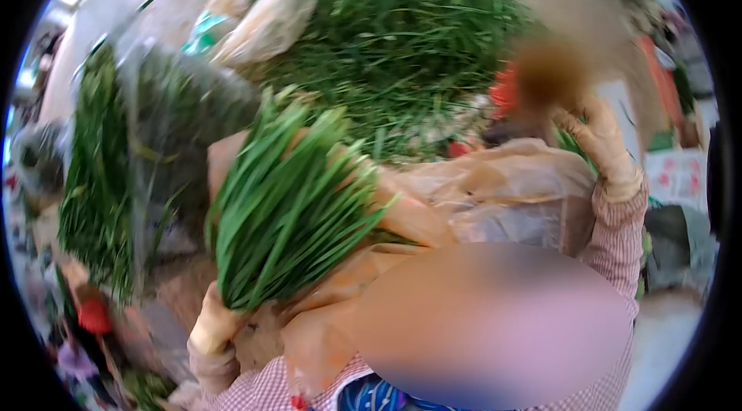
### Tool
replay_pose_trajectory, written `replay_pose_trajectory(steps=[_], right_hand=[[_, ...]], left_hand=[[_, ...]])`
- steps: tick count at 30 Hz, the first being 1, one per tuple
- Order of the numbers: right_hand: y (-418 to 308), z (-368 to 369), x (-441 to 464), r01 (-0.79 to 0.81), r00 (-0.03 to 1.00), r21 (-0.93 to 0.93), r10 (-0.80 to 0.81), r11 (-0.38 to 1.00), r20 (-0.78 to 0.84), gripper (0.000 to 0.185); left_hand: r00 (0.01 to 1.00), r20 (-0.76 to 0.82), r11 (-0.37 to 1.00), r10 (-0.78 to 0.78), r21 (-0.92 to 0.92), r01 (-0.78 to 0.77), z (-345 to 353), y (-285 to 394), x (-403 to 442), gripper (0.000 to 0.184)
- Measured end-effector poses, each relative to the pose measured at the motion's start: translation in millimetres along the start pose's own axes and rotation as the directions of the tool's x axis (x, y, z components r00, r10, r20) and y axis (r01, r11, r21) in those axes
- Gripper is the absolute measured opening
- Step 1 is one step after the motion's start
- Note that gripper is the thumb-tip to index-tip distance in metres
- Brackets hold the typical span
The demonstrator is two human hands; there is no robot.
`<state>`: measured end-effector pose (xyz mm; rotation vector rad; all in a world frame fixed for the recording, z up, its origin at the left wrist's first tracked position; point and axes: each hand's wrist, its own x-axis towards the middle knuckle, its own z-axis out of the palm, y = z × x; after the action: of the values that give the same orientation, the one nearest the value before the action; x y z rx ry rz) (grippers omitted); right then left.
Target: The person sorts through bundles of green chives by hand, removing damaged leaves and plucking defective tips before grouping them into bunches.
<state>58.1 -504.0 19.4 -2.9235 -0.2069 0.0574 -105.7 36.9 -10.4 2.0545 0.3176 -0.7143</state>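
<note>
A thick bunch of garlic chives [294, 195], long flat green leaves, lies slantwise over the brown plastic sheet on my lap. My left hand [218, 322], in a pale glove, is closed around its lower end; the fingers are partly hidden by the leaves. My right hand [595, 137], gloved the same way, is raised at the right with its fingers curled. A few green leaves [570, 144] show under that thumb and seem to be in its grip. The brown plastic sheet [510, 179] spreads between both hands.
A large heap of loose green leaves [410, 17] lies ahead on the floor. White plastic bags [270, 25] rest at its left edge. Clear bags full of greens [166, 125] stand at the left. Something red [504, 90] is near my right hand. A blurred oval covers my lap.
</note>
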Motion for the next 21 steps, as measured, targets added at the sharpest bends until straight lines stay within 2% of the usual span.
replay_pose_trajectory(steps=[1, 3, 4, 7, 9, 10, 11, 12, 13, 14, 16, 17, 19, 21], right_hand=[[-33.4, 11.7, 8.9, -0.068, 0.989, 0.37, 0.013, 0.926, 0.149, 0.034], [-95.9, 35.9, 26.5, -0.067, 0.984, 0.774, -0.088, 0.629, 0.157, 0.039], [-118.9, 47.0, 37.9, -0.046, 0.965, 0.814, -0.186, 0.578, 0.186, 0.04], [-176.7, 85.3, 68.9, 0.054, 0.892, 0.869, -0.415, 0.492, 0.18, 0.042], [-204.6, 98.2, 80.4, -0.009, 0.816, 0.853, -0.49, 0.522, 0.308, 0.04], [-212.0, 111.6, 84.3, -0.054, 0.795, 0.891, -0.52, 0.451, 0.311, 0.039], [-221.7, 119.3, 81.2, -0.117, 0.843, 0.946, -0.474, 0.302, 0.255, 0.033], [-222.8, 128.1, 83.5, -0.078, 0.863, 0.963, -0.466, 0.257, 0.195, 0.032], [-222.6, 135.3, 85.6, -0.039, 0.882, 0.977, -0.452, 0.212, 0.133, 0.031], [-221.8, 137.1, 86.6, -0.042, 0.878, 0.975, -0.457, 0.219, 0.14, 0.031], [-216.3, 139.0, 86.8, 0.307, 0.918, 0.816, -0.377, 0.49, -0.119, 0.032], [-210.4, 145.6, 93.6, 0.423, 0.905, 0.738, -0.29, 0.525, -0.312, 0.031], [-181.1, 146.5, 113.4, 0.11, 0.993, 0.897, -0.008, 0.428, -0.118, 0.026], [-153.5, 144.7, 132.3, -0.043, 0.997, 0.953, 0.077, 0.298, 0.021, 0.026]], left_hand=[[1.0, -0.004, 1.0, 0.008, -0.009, -0.009, 3.7, -1.5, -5.3, 0.035], [0.998, -0.039, 0.996, 0.048, 0.074, -0.045, 6.7, -13.5, -9.0, 0.035], [0.993, -0.028, 0.981, 0.118, 0.155, -0.113, 7.8, -16.1, -6.3, 0.035], [0.993, -0.021, 0.983, 0.119, 0.144, -0.115, 8.6, -14.6, -6.6, 0.037], [0.994, -0.036, 0.983, 0.103, 0.157, -0.097, 8.1, -7.4, -9.1, 0.036], [0.998, -0.027, 0.98, 0.057, 0.193, -0.051, 7.1, -5.7, -10.3, 0.037], [1.0, -0.016, 0.974, 0.011, 0.226, -0.007, 6.6, -5.0, -11.1, 0.037], [1.0, -0.021, 0.98, -0.011, 0.199, 0.015, 6.1, -5.0, -11.4, 0.027], [1.0, -0.022, 0.982, -0.015, 0.19, 0.018, 4.3, -5.9, -10.9, 0.027], [1.0, -0.01, 0.989, -0.003, 0.151, 0.004, 3.5, -6.6, -10.6, 0.028], [1.0, 0.004, 0.995, 0.008, 0.103, -0.009, 4.2, -11.0, -10.4, 0.028], [0.999, 0.01, 0.992, 0.038, 0.122, -0.039, 4.1, -14.9, -9.9, 0.032], [0.997, 0.012, 0.988, 0.071, 0.138, -0.072, 4.1, -13.9, -8.6, 0.037], [1.0, 0.001, 0.994, 0.017, 0.106, -0.017, 3.8, -3.7, -10.4, 0.031]])
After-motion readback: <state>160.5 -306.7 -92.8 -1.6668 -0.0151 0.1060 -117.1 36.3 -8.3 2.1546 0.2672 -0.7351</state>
